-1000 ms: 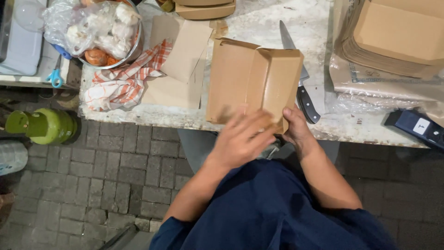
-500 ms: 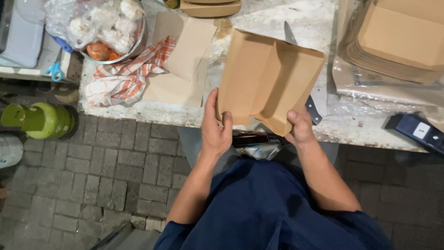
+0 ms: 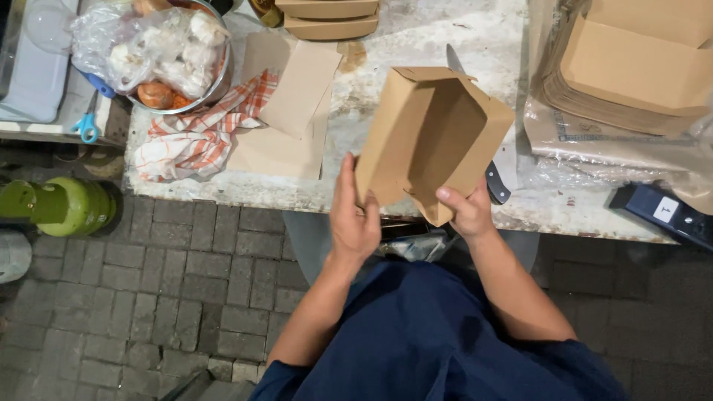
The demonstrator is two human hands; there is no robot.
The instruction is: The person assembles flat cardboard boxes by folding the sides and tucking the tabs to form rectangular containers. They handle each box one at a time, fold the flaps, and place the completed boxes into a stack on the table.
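A brown cardboard box [image 3: 434, 141] is held tilted above the near edge of the worn white table [image 3: 416, 44], its open side facing me and to the right. My left hand [image 3: 353, 215] presses flat against the box's left wall. My right hand [image 3: 466, 212] pinches the box's lower right corner, thumb inside. A flat unfolded cardboard blank [image 3: 286, 111] lies on the table to the left of the box.
A knife [image 3: 494, 174] lies under the box. Stacks of flat cardboard blanks [image 3: 631, 59] in plastic fill the right. Finished boxes [image 3: 327, 16] sit at the back. A checked cloth [image 3: 197, 137], a bowl with bagged food [image 3: 167, 52], scissors [image 3: 85, 126], a green gas cylinder [image 3: 63, 204] and a dark device [image 3: 665, 212] surround.
The folded-flat box has been opened into a box shape and lifted off the table. My left hand moved from on top of it to its left wall.
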